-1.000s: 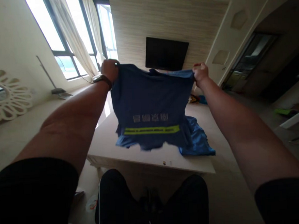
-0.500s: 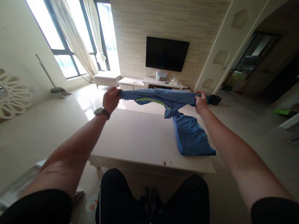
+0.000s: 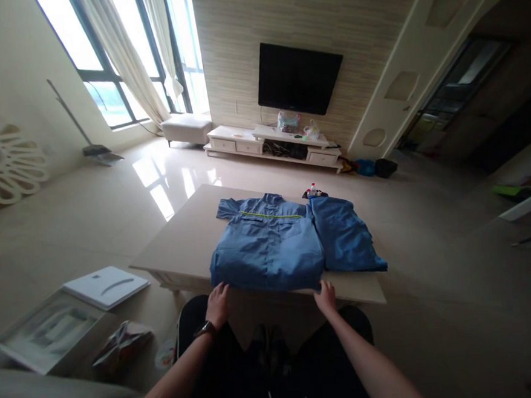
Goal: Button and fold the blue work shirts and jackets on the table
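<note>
A blue short-sleeved work shirt [image 3: 268,241] with a yellow-green stripe across the chest lies spread on the low table [image 3: 181,235], collar pointing away from me. My left hand [image 3: 219,304], a watch on its wrist, is closed on the left corner of the hem. At the right corner of the hem, my right hand [image 3: 325,295] pinches the cloth. The near edge of the shirt hangs slightly over the table's front edge. Beside it on the right, a folded darker blue garment [image 3: 347,235] lies touching the shirt's side; the shirt's right sleeve is hidden from view.
Small bottles with red caps [image 3: 313,189] stand behind the folded garment. On the left are a white box [image 3: 105,287] and a glass-topped stand [image 3: 51,329]. A TV cabinet [image 3: 234,140] runs along the far wall, and a broom with a dustpan [image 3: 98,153] leans at the left wall.
The shirt has come down from being stretched in the air onto the table, and now lies flat. Both hands have moved down and towards me, onto its hem.
</note>
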Available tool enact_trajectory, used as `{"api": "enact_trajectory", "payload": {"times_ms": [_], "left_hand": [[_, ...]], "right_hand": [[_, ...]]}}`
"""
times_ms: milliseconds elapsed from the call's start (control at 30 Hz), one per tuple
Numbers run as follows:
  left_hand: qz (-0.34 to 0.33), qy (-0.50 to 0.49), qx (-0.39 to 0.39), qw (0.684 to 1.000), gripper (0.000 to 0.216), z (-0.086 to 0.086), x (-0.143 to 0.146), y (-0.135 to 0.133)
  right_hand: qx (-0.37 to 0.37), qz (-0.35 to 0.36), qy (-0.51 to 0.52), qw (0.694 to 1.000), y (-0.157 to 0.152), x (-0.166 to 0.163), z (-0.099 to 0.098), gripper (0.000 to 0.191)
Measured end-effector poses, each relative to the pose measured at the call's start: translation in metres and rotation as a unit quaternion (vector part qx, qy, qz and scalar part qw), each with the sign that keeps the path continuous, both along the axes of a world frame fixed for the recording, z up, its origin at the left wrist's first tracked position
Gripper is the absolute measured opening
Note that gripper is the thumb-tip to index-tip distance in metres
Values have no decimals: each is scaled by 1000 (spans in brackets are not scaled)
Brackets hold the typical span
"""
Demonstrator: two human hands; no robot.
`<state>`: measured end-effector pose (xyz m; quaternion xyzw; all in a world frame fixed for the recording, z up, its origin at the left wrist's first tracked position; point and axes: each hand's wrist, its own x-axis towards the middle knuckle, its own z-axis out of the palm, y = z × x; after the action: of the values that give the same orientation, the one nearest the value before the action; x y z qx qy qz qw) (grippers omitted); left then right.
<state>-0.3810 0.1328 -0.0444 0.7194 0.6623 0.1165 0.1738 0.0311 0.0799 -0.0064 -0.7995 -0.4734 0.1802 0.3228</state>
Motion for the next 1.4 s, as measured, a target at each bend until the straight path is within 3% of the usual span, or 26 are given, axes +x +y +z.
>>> {"api": "enact_trajectory", "payload": {"times_ms": [67, 133, 200, 267, 433, 600, 733, 967, 1400], "left_hand": [[26, -39, -4, 999, 60, -4, 14, -7], [89, -153, -64, 982, 51, -2, 33, -9], [159, -282, -162, 932, 38, 1, 53, -11], [203, -362, -254, 874, 23, 0, 72, -17], [227, -464, -366, 774, 20, -7, 101, -41], [271, -577, -364, 679, 17, -6, 114, -51], [303, -627, -332, 636, 23, -3, 125, -49], [279, -655, -267, 649, 34, 1, 146, -65], [228, -600, -206, 739, 47, 27, 148, -74]], "right_hand": [[-11, 54, -41, 998, -2, -17, -17, 40], [-37, 161, -109, 980, 2, -40, -30, 51], [-80, 285, -179, 938, 7, -64, -39, 61], [-114, 352, -210, 905, 15, -85, -43, 70], [-117, 327, -227, 910, 36, -109, -37, 53], [-104, 337, -213, 911, 37, -110, -26, 28], [-97, 337, -198, 915, 8, -110, -19, 26], [-35, 305, -132, 942, -36, -119, -10, 21], [31, 301, -29, 953, -29, -121, 4, 27]]}}
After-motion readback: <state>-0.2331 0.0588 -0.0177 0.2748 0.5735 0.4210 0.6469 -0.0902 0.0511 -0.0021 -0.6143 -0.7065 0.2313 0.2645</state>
